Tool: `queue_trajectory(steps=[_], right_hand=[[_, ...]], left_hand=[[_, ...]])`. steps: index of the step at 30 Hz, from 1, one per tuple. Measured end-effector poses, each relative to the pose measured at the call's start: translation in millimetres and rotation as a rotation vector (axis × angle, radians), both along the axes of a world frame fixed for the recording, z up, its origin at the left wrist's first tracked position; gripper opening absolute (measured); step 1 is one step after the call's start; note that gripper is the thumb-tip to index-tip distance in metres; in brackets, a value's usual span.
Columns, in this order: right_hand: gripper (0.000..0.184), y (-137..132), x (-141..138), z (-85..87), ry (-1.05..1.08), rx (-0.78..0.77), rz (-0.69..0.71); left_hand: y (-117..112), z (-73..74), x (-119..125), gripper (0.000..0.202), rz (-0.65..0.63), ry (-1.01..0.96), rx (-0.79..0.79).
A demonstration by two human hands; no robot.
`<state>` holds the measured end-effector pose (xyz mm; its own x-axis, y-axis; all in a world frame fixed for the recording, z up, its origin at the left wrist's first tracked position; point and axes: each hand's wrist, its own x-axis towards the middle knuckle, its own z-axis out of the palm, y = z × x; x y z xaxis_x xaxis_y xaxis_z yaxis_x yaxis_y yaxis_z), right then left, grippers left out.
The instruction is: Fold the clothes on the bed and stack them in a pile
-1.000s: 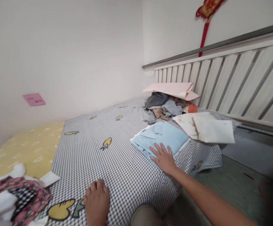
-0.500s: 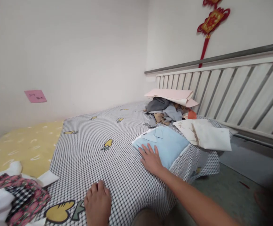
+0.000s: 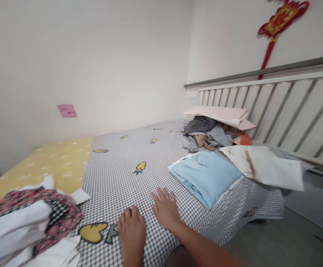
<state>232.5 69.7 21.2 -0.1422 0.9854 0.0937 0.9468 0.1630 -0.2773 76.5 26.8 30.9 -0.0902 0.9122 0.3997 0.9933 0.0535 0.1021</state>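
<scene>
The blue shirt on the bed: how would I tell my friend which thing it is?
Look at the bed with the black-and-white checked sheet, and follow it toward the slatted rail. At that end lies a folded light blue shirt, in front of a messy grey clothes heap and beside a stained white paper. It is the only neat, sky-blue thing there, collar showing.

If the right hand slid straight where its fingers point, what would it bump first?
Probably nothing: the right hand lies flat on the checked sheet, and only sheet shows ahead, up to the wall. The folded blue shirt lies off to its right, though depth is unclear.
</scene>
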Motion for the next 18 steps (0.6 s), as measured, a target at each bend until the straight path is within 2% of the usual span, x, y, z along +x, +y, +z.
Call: queue_trajectory(steps=[4,12,18], right_hand=[[0.056,-7,-5,-8.1,-0.102,0.049,-0.036],[0.066,3,8,-40.6,-0.125,0.204,-0.018],[0.080,-3,11,-38.8,-0.009,0.190,0.007]], left_hand=[[-7,1.4,5,0.029,0.017,-0.111,-0.051],[-18,-19.6,8,0.045,0.000,-0.256,-0.138],[-55,-21.6,5,0.057,-0.039,-0.276,-0.165]])
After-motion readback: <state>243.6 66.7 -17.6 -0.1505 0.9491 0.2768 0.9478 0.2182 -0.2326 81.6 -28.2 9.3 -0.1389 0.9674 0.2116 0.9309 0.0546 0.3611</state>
